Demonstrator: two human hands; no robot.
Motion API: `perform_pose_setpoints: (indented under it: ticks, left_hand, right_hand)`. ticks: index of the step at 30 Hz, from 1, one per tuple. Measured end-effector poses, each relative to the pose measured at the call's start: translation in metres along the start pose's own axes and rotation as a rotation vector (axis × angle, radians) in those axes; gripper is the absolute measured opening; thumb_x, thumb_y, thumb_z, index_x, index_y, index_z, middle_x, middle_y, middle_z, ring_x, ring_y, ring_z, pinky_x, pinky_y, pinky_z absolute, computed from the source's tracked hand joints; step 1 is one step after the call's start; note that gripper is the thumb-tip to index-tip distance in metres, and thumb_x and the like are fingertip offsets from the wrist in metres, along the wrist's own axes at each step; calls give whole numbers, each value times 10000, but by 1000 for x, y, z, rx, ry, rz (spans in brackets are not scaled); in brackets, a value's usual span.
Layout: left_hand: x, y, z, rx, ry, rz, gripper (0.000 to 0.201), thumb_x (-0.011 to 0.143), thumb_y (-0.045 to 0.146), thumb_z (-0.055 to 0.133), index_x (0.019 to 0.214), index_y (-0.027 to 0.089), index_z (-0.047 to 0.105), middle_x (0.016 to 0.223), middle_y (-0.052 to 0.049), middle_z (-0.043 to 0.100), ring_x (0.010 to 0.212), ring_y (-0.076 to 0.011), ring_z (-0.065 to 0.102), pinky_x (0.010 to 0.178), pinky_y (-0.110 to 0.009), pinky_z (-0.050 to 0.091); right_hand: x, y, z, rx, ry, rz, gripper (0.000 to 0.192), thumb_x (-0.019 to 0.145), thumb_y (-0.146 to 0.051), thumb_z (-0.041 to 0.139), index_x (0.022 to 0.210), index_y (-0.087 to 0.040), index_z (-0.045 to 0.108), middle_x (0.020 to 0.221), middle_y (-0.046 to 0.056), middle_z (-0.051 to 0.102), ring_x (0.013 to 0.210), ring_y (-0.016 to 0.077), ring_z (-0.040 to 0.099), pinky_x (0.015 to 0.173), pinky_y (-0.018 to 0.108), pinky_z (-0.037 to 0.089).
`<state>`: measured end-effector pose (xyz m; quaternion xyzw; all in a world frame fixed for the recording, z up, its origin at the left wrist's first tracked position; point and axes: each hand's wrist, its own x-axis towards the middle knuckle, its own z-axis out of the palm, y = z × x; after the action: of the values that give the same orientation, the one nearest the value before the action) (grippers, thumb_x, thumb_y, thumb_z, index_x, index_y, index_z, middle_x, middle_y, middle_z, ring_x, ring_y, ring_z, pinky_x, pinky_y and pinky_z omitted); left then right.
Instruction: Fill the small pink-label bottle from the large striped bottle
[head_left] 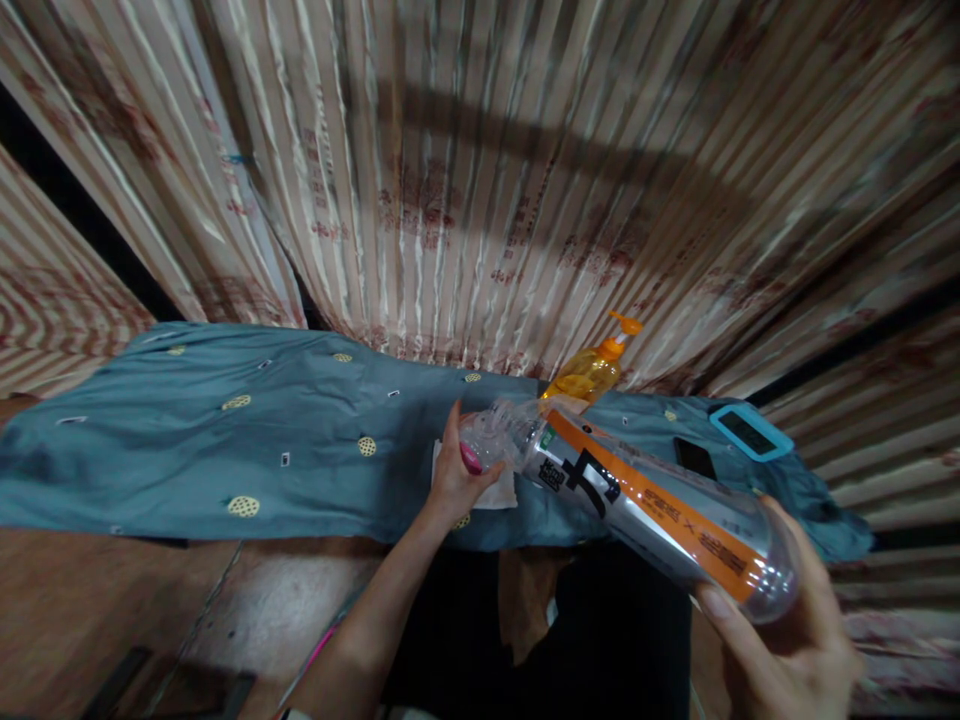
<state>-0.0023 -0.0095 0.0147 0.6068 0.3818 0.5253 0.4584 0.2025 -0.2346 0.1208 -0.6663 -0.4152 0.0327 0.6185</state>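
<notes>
Our right fingers (718, 602) clasp the bottle (652, 500), its long axis slanting leftward to the clear container (478, 432) our left fingers (452, 432) grip.

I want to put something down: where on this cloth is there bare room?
The widest free patch is the teal cloth left of the left hand, bordered behind by the curtain. A small gap lies between the pump bottle and the blue-framed device. It is crowded around the left hand, the tilted bottle and the phone.
</notes>
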Motion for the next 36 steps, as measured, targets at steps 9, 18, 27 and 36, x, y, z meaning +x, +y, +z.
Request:
perform_pose_setpoints:
  ticks: [9, 18, 27, 36]
  left_hand:
    - [-1, 0, 0, -1, 18, -14, 1183, 662, 297, 949, 1667, 250, 328, 1474, -133, 685, 1416, -330, 659, 1273, -527, 471]
    - [-1, 0, 1, -9, 14, -17, 1193, 674, 305, 947, 1681, 257, 311, 1479, -135, 682, 1410, -336, 663, 1274, -541, 468]
    - [-1, 0, 2, 10, 15, -25, 1197, 668, 315, 944, 1679, 230, 310, 1498, -154, 664, 1412, -339, 660, 1259, -536, 483]
    - [-1, -2, 1, -4, 5, -12, 1192, 680, 321, 945, 1682, 278, 300, 1503, -137, 653, 1422, -350, 649, 1265, -569, 471]
  right_hand:
    - [0, -3, 3, -4, 28, 9, 931, 749, -406, 968, 1592, -246, 607, 1659, 98, 554, 1555, 437, 458, 1328, 603, 294]
    - [1, -8, 3, 1, 7, 23, 915, 788, -405, 950, 1611, -248, 583, 1662, 98, 555, 1575, 434, 435, 1335, 611, 276]
    - [-3, -3, 2, 48, -7, 47, 918, 818, -390, 937, 1638, -260, 546, 1642, 79, 579, 1574, 399, 435, 1340, 582, 261]
    - [-1, -5, 3, 48, 3, 29, 956, 786, -368, 949, 1643, -246, 545, 1670, 94, 546, 1596, 437, 400, 1353, 652, 188]
